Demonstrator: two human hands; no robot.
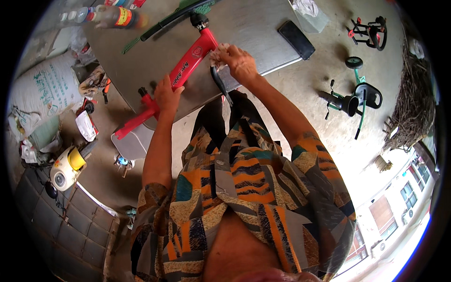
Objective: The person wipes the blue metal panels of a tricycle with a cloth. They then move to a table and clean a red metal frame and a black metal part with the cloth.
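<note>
**Red frame under the rag at the table edge**

A person stands at a grey metal-topped table with a red tubular metal bicycle frame lying slantwise across its near edge. The frame's upper end, capped by a black headset fitting, rests well onto the tabletop, while its lower red tube runs off the table toward the person's left, over the floor. The work in hand looks like wiping the frame down. How much of the tube is already clean cannot be told; the paint reads bright along its whole visible length, and the rag sits near the upper part, so the lower stretch may be left to do.

The left hand is closed round the middle of the red tube, fingers wrapped over it, steadying it against the table edge. The forearm comes up almost straight from the lower part of the view. The right hand is clenched on a crumpled whitish rag, pressing it against the frame just beside a black curved part that hangs down past the table rim. That arm reaches forward, elbow bent outward.

On the table also lie a flat black rectangular case, a long black strip and plastic bottles. Small children's tricycles stand on the concrete floor to the right, well apart from the table.
</note>
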